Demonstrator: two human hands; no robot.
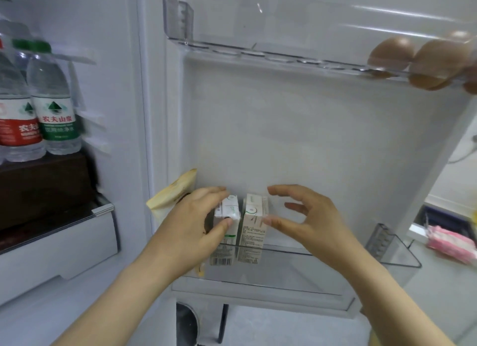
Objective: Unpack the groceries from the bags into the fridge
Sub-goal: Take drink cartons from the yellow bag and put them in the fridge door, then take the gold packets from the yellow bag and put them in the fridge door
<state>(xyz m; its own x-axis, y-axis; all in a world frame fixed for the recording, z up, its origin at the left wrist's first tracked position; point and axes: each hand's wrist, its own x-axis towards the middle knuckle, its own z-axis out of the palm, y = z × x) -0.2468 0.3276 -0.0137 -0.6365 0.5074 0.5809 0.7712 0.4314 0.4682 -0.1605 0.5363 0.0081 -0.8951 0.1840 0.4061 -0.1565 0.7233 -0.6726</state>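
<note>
Two small white cartons stand side by side in the lower clear door shelf [335,258] of the open fridge. My left hand [196,221] grips the left carton [228,216], thumb on its front and fingers over its top. My right hand [307,216] hovers just right of the right carton [254,221], fingers spread and loosely curved, its thumb tip at the carton's side, holding nothing. A yellow packet [171,193] leans at the shelf's left end behind my left hand.
The upper door shelf [258,22] holds brown eggs [413,59] at its right end. Water bottles [54,108] stand on a fridge shelf at the left, above a white drawer [64,242]. A pink cloth [451,245] lies on a counter at the right.
</note>
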